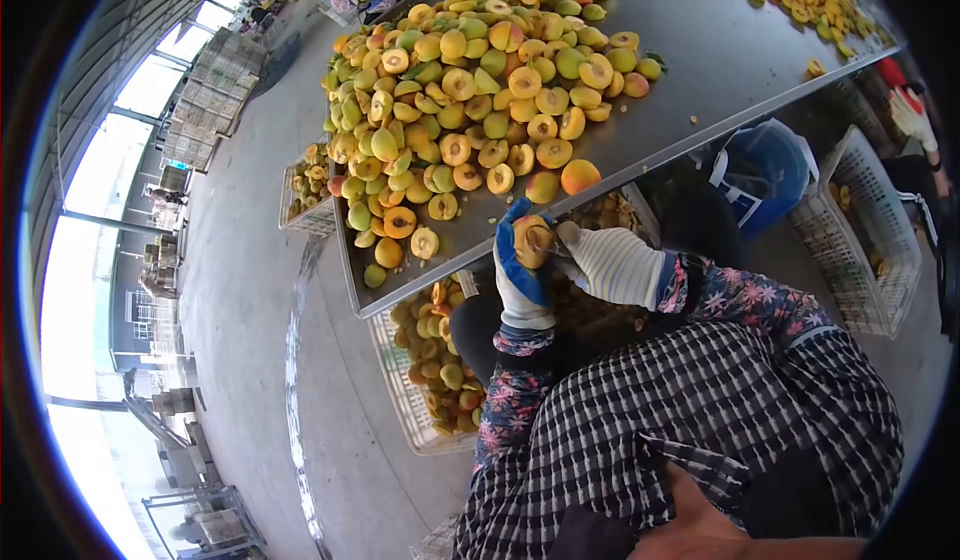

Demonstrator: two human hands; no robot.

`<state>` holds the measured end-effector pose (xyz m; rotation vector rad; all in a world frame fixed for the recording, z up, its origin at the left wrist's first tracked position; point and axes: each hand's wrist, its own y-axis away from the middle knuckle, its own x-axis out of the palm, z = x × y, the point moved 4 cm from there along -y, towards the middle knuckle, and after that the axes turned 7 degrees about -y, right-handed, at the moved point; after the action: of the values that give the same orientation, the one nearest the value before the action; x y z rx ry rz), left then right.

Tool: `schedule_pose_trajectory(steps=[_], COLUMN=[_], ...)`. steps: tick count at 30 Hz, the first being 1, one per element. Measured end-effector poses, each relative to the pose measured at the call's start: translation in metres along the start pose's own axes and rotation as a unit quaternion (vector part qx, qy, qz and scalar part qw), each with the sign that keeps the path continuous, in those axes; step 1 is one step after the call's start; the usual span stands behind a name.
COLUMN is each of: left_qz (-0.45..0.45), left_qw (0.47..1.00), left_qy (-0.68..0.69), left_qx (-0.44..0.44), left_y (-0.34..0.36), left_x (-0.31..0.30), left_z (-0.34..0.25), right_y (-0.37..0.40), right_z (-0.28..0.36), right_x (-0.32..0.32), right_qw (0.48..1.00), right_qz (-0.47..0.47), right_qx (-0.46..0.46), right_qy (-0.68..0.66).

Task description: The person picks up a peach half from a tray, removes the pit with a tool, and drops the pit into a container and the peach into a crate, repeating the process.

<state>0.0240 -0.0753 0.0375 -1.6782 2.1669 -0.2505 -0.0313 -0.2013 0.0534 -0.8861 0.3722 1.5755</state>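
My left hand (518,278), in a white glove with a blue coated palm, is wrapped round a halved peach (533,241), its cut face showing. Close against the fruit is my right hand (618,264), in a striped white glove with grey fingertips. Its fingers are closed, and whatever they grip is too small to make out. Both hands are just off the near edge of a metal table (690,50). On that table lies a large heap of peaches (460,85), many cut in half with brown hollows.
Below the table stand a white crate (405,410) of peaches and, to the right, a blue bucket (780,175) and another crate (868,295). More halves (810,0) lie at the far right. Another person's gloved hand (910,120) shows at the right edge. Crates (212,90) are stacked behind.
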Motion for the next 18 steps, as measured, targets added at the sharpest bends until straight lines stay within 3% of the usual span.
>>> schedule_pose_trajectory(steps=[1,3,6,8,10,12,15,18], left_qz=[0.006,0.017,0.070,0.064,0.050,0.024,-0.068,-0.002], left_qw=[0.998,0.978,0.995,0.971,0.922,0.903,0.835,0.835], left_qy=[0.058,0.174,-0.075,0.178,0.318,0.371,0.510,0.490], left_qx=[-0.038,-0.112,-0.011,-0.150,-0.217,-0.217,-0.194,-0.251], left_y=[0.001,0.003,0.006,0.005,0.005,0.004,0.008,0.014], left_x=[0.000,-0.002,-0.006,-0.004,0.000,0.002,0.012,0.014], left_z=[0.006,0.020,0.009,0.036,0.044,0.034,0.010,0.046], right_y=[0.001,0.004,0.011,0.013,0.014,0.012,0.012,0.013], right_z=[0.000,-0.012,-0.040,-0.049,-0.057,-0.062,-0.049,-0.030], right_x=[-0.001,0.013,0.039,0.047,0.053,0.057,0.044,0.023], right_qw=[0.999,0.992,0.979,0.966,0.947,0.944,0.944,0.967], right_qz=[0.031,0.063,0.069,0.078,0.097,0.103,0.143,0.188], right_qx=[0.026,0.038,0.048,0.065,0.075,0.052,0.103,0.102], right_qy=[0.009,-0.107,-0.186,-0.237,-0.295,-0.310,-0.279,-0.136])
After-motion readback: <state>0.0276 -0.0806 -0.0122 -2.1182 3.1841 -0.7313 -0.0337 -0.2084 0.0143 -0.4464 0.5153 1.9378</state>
